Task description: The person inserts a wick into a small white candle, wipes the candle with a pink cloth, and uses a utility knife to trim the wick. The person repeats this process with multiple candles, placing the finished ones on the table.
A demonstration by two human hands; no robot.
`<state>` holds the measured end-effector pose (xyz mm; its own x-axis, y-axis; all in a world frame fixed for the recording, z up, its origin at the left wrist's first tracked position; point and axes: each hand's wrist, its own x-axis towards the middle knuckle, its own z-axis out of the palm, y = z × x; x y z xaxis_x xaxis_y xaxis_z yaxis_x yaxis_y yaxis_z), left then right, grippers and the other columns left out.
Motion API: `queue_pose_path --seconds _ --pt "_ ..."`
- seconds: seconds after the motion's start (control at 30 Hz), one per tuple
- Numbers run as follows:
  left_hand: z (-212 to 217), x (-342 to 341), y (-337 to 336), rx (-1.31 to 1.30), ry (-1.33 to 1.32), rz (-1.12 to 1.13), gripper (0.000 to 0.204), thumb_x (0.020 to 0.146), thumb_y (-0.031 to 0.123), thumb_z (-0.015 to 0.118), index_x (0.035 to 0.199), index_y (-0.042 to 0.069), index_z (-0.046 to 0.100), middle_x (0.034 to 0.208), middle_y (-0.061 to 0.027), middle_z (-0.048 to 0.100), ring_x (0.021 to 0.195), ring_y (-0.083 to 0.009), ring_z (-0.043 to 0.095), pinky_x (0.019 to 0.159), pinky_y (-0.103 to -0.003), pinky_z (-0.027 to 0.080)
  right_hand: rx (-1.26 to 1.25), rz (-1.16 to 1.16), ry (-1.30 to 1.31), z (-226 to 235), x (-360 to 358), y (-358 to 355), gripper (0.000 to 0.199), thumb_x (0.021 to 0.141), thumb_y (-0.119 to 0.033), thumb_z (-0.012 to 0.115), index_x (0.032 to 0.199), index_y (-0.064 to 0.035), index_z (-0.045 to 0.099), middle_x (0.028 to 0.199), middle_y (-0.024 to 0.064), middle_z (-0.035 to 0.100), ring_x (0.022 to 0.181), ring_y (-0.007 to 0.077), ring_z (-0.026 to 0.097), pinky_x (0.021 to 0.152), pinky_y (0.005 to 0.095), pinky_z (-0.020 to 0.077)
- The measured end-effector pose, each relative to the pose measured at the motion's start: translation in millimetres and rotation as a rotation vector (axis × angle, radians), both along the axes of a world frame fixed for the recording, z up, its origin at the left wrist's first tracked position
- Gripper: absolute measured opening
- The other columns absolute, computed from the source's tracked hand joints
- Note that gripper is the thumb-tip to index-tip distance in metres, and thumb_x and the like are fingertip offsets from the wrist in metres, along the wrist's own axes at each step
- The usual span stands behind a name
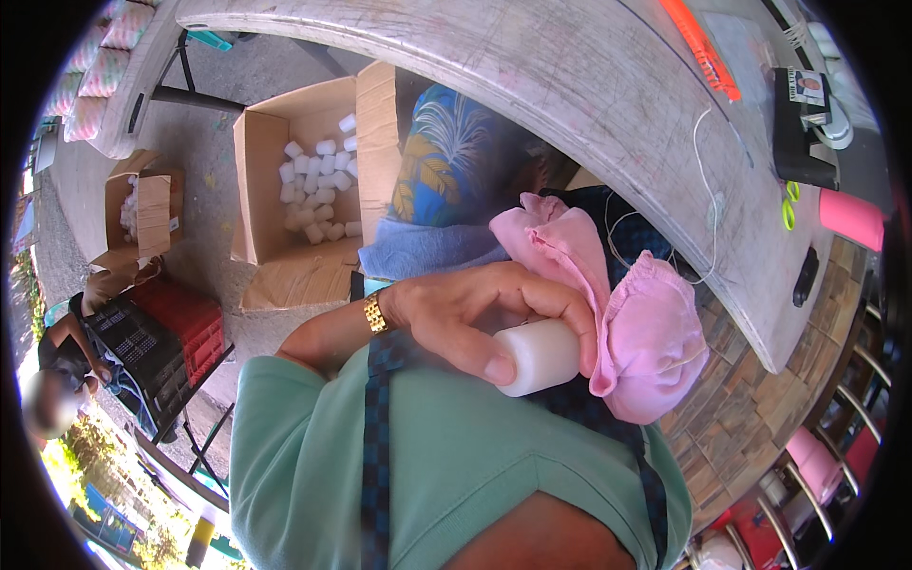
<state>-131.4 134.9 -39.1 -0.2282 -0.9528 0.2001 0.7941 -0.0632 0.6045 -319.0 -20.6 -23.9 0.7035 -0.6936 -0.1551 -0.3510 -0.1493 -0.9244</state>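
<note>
My left hand [484, 309], with a gold bracelet-like band at its wrist, is closed on a smooth white cylinder [538, 357] in front of my chest. The thumb presses one end and the fingers lie round the other. A crumpled pink cloth [655, 342] touches the fingertips and bulges out to the right of the cylinder. Another fold of pink cloth [560, 237] rises behind the fingers. My right hand does not show; whether it is under the cloth I cannot tell.
An open cardboard box [263, 185] holding several white cylinders stands at the left, with a smaller box [152, 214] beyond. The worn table [399, 38] carries green scissors [789, 205] and an orange tool [701, 47]. Another person [66, 347] sits by a black-and-red crate [152, 332].
</note>
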Motion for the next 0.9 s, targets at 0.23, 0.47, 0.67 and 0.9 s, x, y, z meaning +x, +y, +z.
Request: queue_pose_path --seconds 0.23,0.47,0.67,0.9 --pt "-8 -4 -2 -0.028 0.024 -0.023 0.062 0.072 0.026 0.075 0.119 -0.008 0.055 0.114 -0.013 0.064 0.094 -0.0146 0.061 0.079 -0.025 0.046 -0.018 0.005 0.05 1 -13 9 0.03 0.086 -0.018 0.065 0.104 0.0023 0.052 0.076 0.0106 0.06 0.05 0.019 0.059 0.042 0.0292 0.0485" --pt "-12 -6 -5 -0.062 0.079 -0.054 0.059 0.076 0.024 0.073 0.121 -0.01 0.054 0.113 -0.0142 0.064 0.094 -0.0141 0.061 0.078 -0.026 0.047 -0.037 0.011 0.077 2 -18 11 0.03 0.085 -0.018 0.065 0.103 0.0023 0.052 0.075 0.0105 0.06 0.049 0.0189 0.059 0.041 0.0291 0.0483" --pt "-20 -6 -10 -0.182 0.049 -0.08 0.061 0.081 0.025 0.07 0.125 -0.01 0.049 0.115 -0.015 0.062 0.094 -0.0158 0.061 0.078 -0.029 0.049 -0.218 0.186 0.001 4 -15 18 0.031 0.085 -0.018 0.066 0.104 0.0022 0.052 0.075 0.0107 0.06 0.046 0.0192 0.059 0.039 0.0297 0.0475" --pt "-19 -9 -11 -0.133 0.08 -0.101 0.061 0.081 0.027 0.071 0.124 -0.01 0.049 0.114 -0.0146 0.061 0.097 -0.0159 0.059 0.079 -0.029 0.047 0.063 -0.104 0.541 27 2 11 0.032 0.086 -0.02 0.065 0.106 0.0008 0.051 0.075 0.0131 0.059 0.046 0.0204 0.058 0.038 0.031 0.0478"
